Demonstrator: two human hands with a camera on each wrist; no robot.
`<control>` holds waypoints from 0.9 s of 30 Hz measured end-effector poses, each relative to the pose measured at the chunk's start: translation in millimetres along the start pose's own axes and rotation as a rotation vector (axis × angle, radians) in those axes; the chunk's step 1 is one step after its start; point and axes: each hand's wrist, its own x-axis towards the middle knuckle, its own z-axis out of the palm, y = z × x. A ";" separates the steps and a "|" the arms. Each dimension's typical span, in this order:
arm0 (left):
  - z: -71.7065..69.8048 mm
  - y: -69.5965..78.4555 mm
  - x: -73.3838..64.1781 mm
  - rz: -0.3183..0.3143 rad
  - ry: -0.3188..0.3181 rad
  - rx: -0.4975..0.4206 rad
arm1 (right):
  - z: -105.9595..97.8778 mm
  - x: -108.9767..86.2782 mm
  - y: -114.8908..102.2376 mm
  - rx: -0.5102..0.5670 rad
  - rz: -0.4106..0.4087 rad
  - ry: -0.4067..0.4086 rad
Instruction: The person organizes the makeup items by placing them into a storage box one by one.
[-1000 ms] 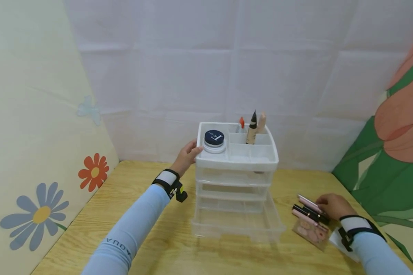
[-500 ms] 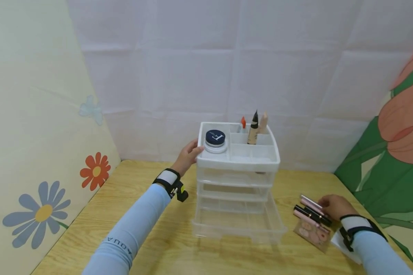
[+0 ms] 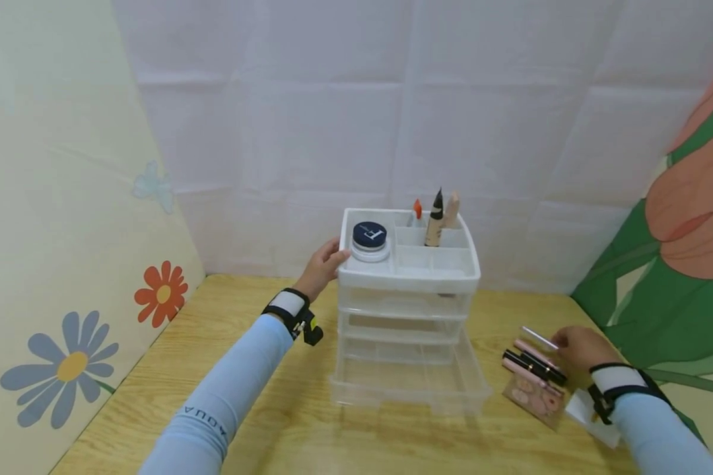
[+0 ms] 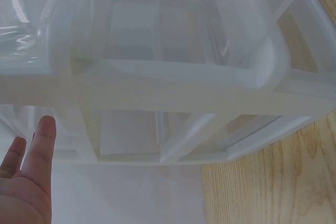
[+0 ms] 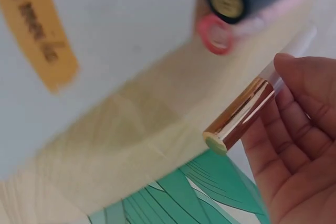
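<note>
Gold-capped tube (image 5: 242, 113) is pinched by the right hand (image 3: 585, 349), held near the black tubes (image 3: 537, 369) and palette (image 3: 531, 400) on the table (image 3: 291, 448). Organizer (image 3: 407, 286), with a jar (image 3: 370, 236) set on top, is touched at its left side by the left hand (image 3: 319, 270), fingers (image 4: 40, 153) extended; its bottom drawer (image 3: 407, 397) is pulled out.

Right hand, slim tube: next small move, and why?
Probably carry the slim tube left toward the bottom drawer: the right hand pinches it apart from the other tubes, that drawer stands pulled out, and the left hand touches the organizer.
</note>
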 end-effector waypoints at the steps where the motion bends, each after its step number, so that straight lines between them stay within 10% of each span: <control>1: -0.3 0.8 0.1 -0.006 0.000 -0.005 | -3.7 -1.1 -1.4 -0.016 -0.026 0.013; 27: -0.6 0.2 -0.1 0.007 0.005 0.025 | -95.2 -60.6 -106.1 -0.142 -0.251 0.217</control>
